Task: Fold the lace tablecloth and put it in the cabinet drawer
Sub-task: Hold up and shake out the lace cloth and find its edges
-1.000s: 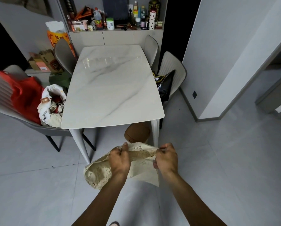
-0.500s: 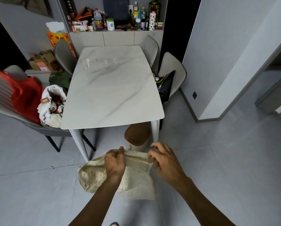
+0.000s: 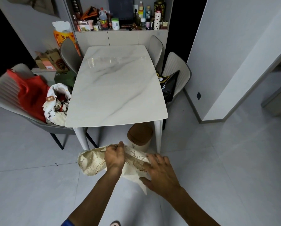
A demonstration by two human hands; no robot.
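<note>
The cream lace tablecloth (image 3: 92,162) hangs bunched in the air in front of me, just below the near edge of the marble table. My left hand (image 3: 114,156) is clenched on its upper edge near the middle. My right hand (image 3: 161,173) lies against the cloth's right side, fingers spread over the lace and thumb under the lower flap. The beige cabinet (image 3: 123,38) with drawer fronts stands against the far wall behind the table.
The white marble table (image 3: 117,88) is directly ahead, with grey chairs around it. A chair on the left (image 3: 4,93) carries red cloth and a white bag. A brown-lidded bin (image 3: 140,136) stands under the table's near right leg. Grey tiled floor lies left and right.
My right hand let go of the cloth's top edge, opened, and moved down and right over the lace. The bundle shifted slightly left and lower; the left hand kept its grip.
</note>
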